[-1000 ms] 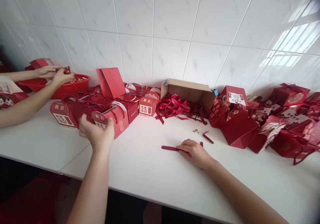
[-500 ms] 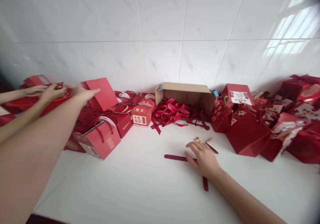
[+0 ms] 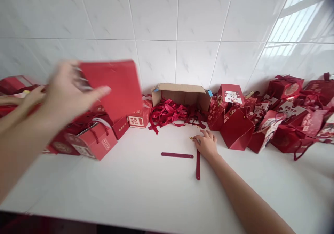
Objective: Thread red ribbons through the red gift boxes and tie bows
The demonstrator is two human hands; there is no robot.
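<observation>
The raised red gift box (image 3: 114,84) is smooth card with flat, plain faces and straight edges, blurred by motion; a patterned patch shows at its left, inside the grip. It is above the left-hand group of boxes, in front of the glossy, grey-veined tiled wall (image 3: 156,18). Below it sits a carton with a twisted-cord handle (image 3: 101,142), its roof-like top sloping, and farther back a small box with a printed double-happiness character (image 3: 138,120). An open brown cardboard box (image 3: 182,88) lies against the wall, with a loose, satiny tangle of red ribbons (image 3: 168,113) spilling from its mouth. To the right crowd more red boxes (image 3: 237,129), some faceted, some patterned or bow-topped. On the smooth white table (image 3: 125,192) are two slim, round-ended dark red strips: the crosswise strip (image 3: 176,155) lies flat and uncovered, while the lengthwise strip (image 3: 198,166) runs up to the right hand (image 3: 206,144). That hand is low at the tabletop, its forearm slanting in from the lower right, fingers loosely bent and thumb beside small gold-coloured pieces (image 3: 192,138); whether it pinches one cannot be told. The left hand (image 3: 66,91) is lifted, forearm rising from the left edge, clasping the gift box between an outstretched thumb and blurred fingers. Behind it, a co-worker's hand (image 3: 33,98) is partly visible.
</observation>
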